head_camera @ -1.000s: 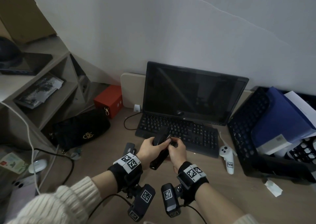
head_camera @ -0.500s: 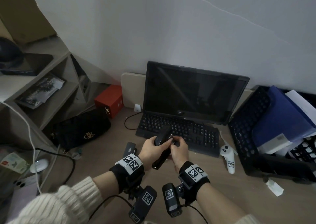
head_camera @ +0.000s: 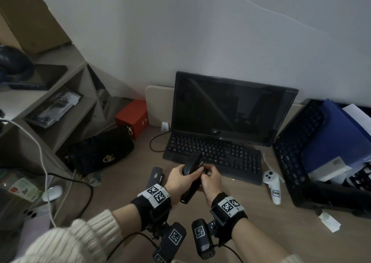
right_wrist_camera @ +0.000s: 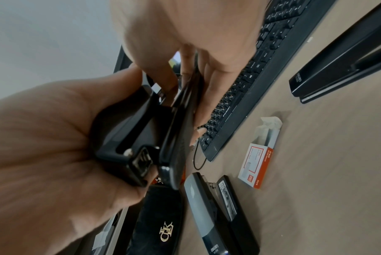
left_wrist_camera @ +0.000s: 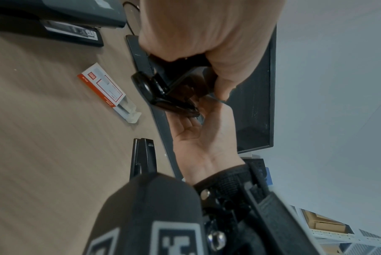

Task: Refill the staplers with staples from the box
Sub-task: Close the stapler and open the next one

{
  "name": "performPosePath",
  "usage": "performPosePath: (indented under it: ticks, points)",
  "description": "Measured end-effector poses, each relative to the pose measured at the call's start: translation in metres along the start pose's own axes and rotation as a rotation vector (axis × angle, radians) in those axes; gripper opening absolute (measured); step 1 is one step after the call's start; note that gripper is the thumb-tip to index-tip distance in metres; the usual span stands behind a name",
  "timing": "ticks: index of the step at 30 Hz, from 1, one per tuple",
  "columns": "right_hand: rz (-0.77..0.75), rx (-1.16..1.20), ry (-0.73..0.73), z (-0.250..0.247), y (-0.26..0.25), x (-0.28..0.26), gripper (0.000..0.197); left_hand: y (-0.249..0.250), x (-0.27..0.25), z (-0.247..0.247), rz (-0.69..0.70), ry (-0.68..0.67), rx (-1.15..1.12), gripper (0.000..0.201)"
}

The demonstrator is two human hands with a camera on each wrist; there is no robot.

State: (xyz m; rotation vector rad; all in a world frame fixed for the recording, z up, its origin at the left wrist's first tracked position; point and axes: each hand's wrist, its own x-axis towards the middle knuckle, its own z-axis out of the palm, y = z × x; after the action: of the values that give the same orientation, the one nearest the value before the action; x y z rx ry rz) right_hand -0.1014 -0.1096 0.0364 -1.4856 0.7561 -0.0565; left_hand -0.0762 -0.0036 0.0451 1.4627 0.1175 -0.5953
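Both hands hold a black stapler (head_camera: 189, 192) in the air just in front of the keyboard. My left hand (head_camera: 178, 179) wraps its body (right_wrist_camera: 128, 134). My right hand (head_camera: 210, 177) has its fingers round the hinged top cover (right_wrist_camera: 182, 107), which stands a little apart from the body. An orange and white staple box (right_wrist_camera: 258, 155) lies open on the desk below, with staple strips showing at its end (left_wrist_camera: 128, 112). A grey-topped stapler (right_wrist_camera: 206, 207) lies left of the hands (head_camera: 155, 175). Another black stapler (right_wrist_camera: 337, 63) lies on the desk under my right wrist.
A keyboard (head_camera: 220, 156) and a dark monitor (head_camera: 230, 110) stand behind the hands. A black handbag (head_camera: 100, 152) and a red box (head_camera: 132, 118) lie at the left by the shelf unit. At the right are a white controller (head_camera: 273, 184) and a black file crate (head_camera: 297, 158).
Both hands and the stapler have drifted slightly right. The grips look unchanged.
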Motion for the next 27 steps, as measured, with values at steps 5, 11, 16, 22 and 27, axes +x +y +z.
performPosePath:
  ticks: [5, 11, 16, 22, 27]
  points:
    - [0.000, -0.031, 0.026, 0.0029, 0.0032, 0.0042, 0.025, -0.0015, 0.0008, 0.0043, 0.016, 0.020, 0.014, 0.029]
    - [0.026, -0.022, 0.030, 0.0004, 0.0052, 0.0049, 0.022, -0.0026, 0.0001, 0.0065, 0.001, 0.032, 0.017, 0.027]
    - [0.043, -0.035, 0.016, 0.0036, 0.0072, 0.0065, 0.021, -0.0065, 0.0036, 0.0048, -0.010, 0.050, 0.023, 0.030]
    - [0.059, -0.040, 0.004, 0.0049, 0.0069, 0.0043, 0.020, -0.0100, 0.0058, 0.0032, -0.017, 0.044, -0.002, 0.030]
    - [0.070, -0.027, -0.037, 0.0033, 0.0021, 0.0033, 0.022, -0.0087, 0.0084, 0.0023, -0.019, 0.053, 0.009, 0.031]
